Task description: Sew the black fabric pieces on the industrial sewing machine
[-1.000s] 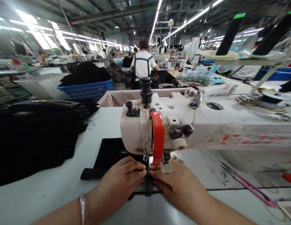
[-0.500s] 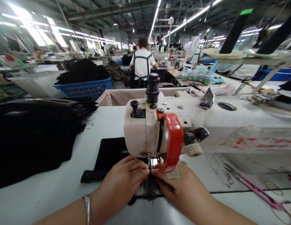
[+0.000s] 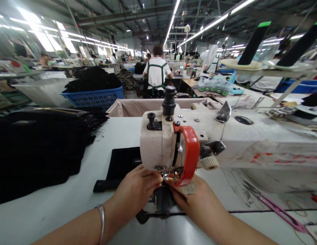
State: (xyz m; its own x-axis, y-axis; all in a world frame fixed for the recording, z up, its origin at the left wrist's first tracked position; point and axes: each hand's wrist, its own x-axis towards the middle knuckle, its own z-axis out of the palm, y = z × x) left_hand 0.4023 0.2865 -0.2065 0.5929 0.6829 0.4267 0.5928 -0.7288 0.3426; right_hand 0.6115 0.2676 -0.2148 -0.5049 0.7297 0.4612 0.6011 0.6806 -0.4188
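Observation:
A white sewing machine head [image 3: 153, 143] with an orange-red guard [image 3: 191, 153] stands in front of me. Under it lies a piece of black fabric [image 3: 124, 161] with a small label and a folded strip along its near side. My left hand [image 3: 140, 189] is closed, its fingertips pinching the fabric just left of the presser foot [image 3: 165, 175]. Opposite it, my right hand [image 3: 196, 195] is closed at the fabric's edge right of the foot, partly behind the guard. The fabric between my fingertips is mostly hidden. A dark plate [image 3: 162, 199] shows between my hands.
A stack of black fabric pieces [image 3: 38, 149] covers the table's left side. Pink-handled scissors [image 3: 278, 209] lie to the right. Beyond are a blue basket of dark cloth [image 3: 94, 97], a cloth-lined bin [image 3: 132, 107], thread cones [image 3: 254, 44] and a person in a white shirt [image 3: 156, 73].
The black fabric has shifted slightly away from me under the machine, with both hands still at the presser foot. More of the dark plate shows. The camera view has shifted a little.

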